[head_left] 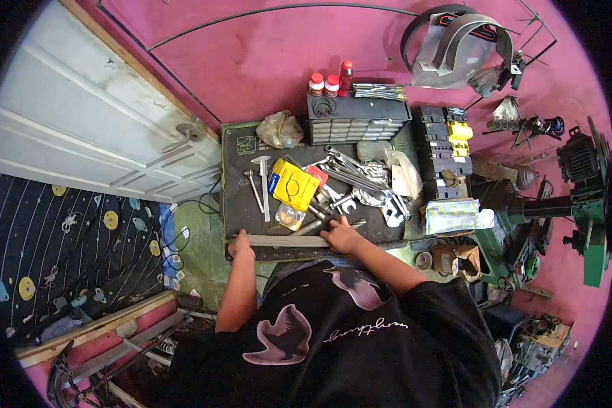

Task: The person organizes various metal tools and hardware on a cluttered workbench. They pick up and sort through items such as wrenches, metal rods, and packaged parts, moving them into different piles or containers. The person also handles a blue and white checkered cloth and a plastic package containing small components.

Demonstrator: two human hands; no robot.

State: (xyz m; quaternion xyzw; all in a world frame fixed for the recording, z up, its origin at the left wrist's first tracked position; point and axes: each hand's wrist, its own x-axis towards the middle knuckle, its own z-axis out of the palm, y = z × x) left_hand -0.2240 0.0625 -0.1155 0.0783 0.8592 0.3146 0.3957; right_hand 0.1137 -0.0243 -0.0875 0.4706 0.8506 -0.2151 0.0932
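Along the near edge of the dark workbench mat [241, 204] lies a long, narrow grey strip [285, 241], its material unclear. My left hand [240, 245] is closed round its left end. My right hand [341, 236] grips the other end, fingers bent over it. Just beyond the strip are a small clear packet [291, 217] and a yellow and blue package [293, 185]. A caliper [264, 190] and a slim metal tool with a short head [254, 191] lie to their left. Several wrenches [350, 170] are heaped beyond my right hand.
A drawer organizer [359, 121] stands at the back, with red bottles [345, 78] on top. Black and yellow bins [445, 146] line the right side. A green machine [557, 207] stands farther right. At left is a white door [102, 109].
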